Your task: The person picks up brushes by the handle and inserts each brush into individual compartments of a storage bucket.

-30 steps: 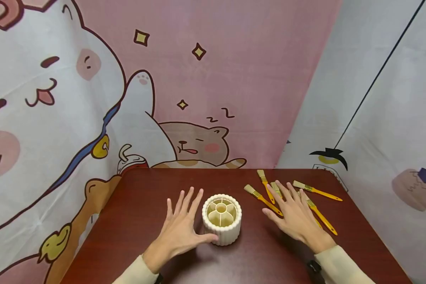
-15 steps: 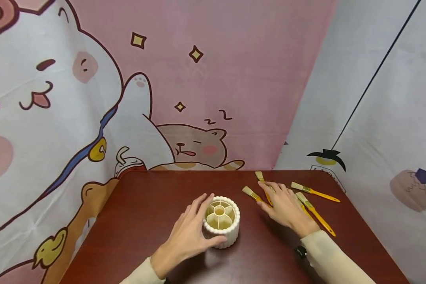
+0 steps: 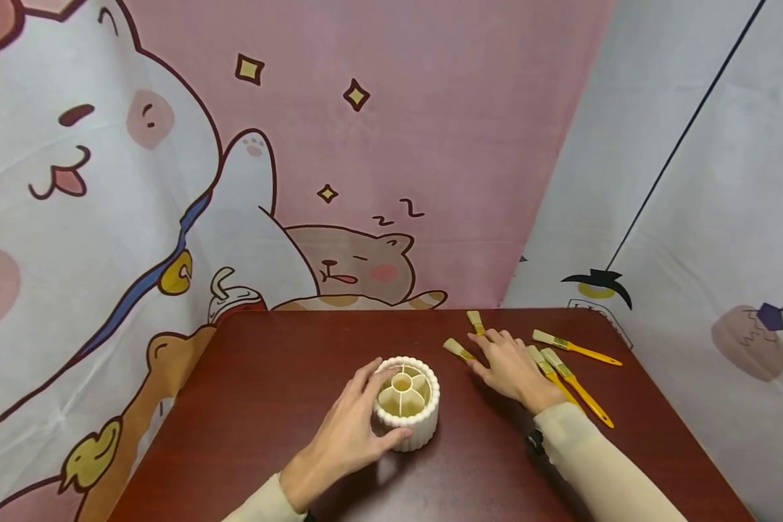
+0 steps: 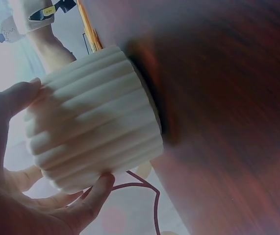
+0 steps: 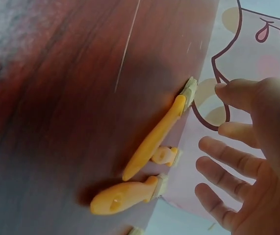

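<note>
A cream, ribbed round brush holder (image 3: pixel 420 428) with a beaded rim and divided compartments stands upright on the table. My left hand (image 3: pixel 346 433) grips it from the left, thumb in front and fingers around the far side; the left wrist view shows these fingers on the ribbed wall (image 4: pixel 95 117). My right hand (image 3: pixel 510 368) hovers, fingers spread and holding nothing, above several yellow-handled paintbrushes. One paintbrush (image 3: pixel 457 349) and a farther paintbrush (image 3: pixel 474 320) are partly hidden under it. In the right wrist view, a paintbrush handle (image 5: pixel 154 139) lies apart from the fingers.
To the right of my right hand lie two near-parallel paintbrushes, one (image 3: pixel 581 389) longer in view, and another paintbrush (image 3: pixel 577 348) farther back. The dark red table (image 3: pixel 287 355) ends at a cartoon-printed cloth (image 3: pixel 470 145) behind and at the sides.
My left hand has moved right and closed around the brush holder. My right hand has moved left over the paintbrushes, uncovering those on the right. The brushes and holder stay in place.
</note>
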Available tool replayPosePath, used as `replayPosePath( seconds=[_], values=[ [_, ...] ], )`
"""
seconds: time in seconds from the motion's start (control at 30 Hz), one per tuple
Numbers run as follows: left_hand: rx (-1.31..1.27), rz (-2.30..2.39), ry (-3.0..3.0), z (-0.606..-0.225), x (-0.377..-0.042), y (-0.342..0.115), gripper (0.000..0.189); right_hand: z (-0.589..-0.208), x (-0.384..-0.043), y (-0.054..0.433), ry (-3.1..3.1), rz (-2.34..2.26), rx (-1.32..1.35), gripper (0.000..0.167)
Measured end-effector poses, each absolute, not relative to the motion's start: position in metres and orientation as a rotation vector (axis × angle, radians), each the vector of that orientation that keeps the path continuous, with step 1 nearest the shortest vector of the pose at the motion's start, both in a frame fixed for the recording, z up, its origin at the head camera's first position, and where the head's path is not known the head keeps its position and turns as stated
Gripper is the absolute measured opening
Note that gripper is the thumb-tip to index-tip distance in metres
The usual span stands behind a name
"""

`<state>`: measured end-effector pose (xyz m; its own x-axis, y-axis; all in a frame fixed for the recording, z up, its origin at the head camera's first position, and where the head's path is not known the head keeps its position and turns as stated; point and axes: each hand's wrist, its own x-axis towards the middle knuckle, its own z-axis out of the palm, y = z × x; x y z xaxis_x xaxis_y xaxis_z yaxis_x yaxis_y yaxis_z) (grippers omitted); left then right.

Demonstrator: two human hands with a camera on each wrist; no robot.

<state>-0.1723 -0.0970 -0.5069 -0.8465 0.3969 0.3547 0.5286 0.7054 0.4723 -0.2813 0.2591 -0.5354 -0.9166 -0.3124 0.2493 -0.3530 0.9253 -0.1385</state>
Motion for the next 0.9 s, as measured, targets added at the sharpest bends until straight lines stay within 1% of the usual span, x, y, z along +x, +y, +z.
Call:
replayPosePath(
  seconds=[0.23, 0.43, 0.6, 0.63, 0.83, 0.87, 0.9],
  values=[
    [-0.759, -0.893, -2.664, -0.509, -0.177, -0.095, 0.105, -0.54, -0.293, 0.256, -2.87, 0.268, 0.528, 0.051],
    [-0.737, -0.953, -2.673, -0.509, -0.18, -0.092, 0.103, -0.545, -0.301, 0.255, -2.887, 0.271, 0.535, 0.046],
    [-0.734, -0.948, -2.686, -0.508, -0.181, -0.092, 0.102, -0.552, -0.308, 0.256, -2.844, 0.367, 0.593, 0.04],
    [-0.735, -0.948, -2.686, -0.508, -0.181, -0.092, 0.102, -0.563, -0.314, 0.261, -2.804, 0.386, 0.624, 0.041],
    [-0.741, -0.957, -2.687, -0.508, -0.182, -0.092, 0.102, -0.562, -0.316, 0.257, -2.813, 0.47, 0.617, 0.032],
    [-0.741, -0.958, -2.688, -0.509, -0.182, -0.092, 0.102, -0.552, -0.31, 0.251, -2.851, 0.475, 0.59, 0.029],
    [-0.741, -0.957, -2.689, -0.509, -0.182, -0.092, 0.102, -0.551, -0.31, 0.25, -2.866, 0.472, 0.58, 0.027]
  ],
)
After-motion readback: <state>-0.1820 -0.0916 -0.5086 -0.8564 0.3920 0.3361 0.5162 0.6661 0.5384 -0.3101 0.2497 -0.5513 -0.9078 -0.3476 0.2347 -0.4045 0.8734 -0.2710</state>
